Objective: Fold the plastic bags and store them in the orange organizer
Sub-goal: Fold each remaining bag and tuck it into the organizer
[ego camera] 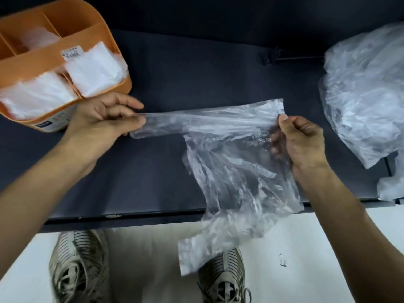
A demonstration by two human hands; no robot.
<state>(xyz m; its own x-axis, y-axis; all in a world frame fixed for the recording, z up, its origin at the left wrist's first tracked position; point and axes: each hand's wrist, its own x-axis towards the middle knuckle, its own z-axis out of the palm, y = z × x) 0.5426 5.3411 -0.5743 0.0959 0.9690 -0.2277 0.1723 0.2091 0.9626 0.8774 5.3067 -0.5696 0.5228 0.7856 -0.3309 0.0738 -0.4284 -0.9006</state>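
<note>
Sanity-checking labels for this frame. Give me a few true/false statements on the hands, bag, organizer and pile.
1. Both hands, left hand and right hand, hold the clear plastic bag. True.
2. The bag lies flat and folded on the table. False: it is stretched between the hands, its lower part hanging past the dark table edge.
3. The orange organizer holds folded bags. True.
4. The pile of loose bags sits left of the organizer. False: it is at the right.
</note>
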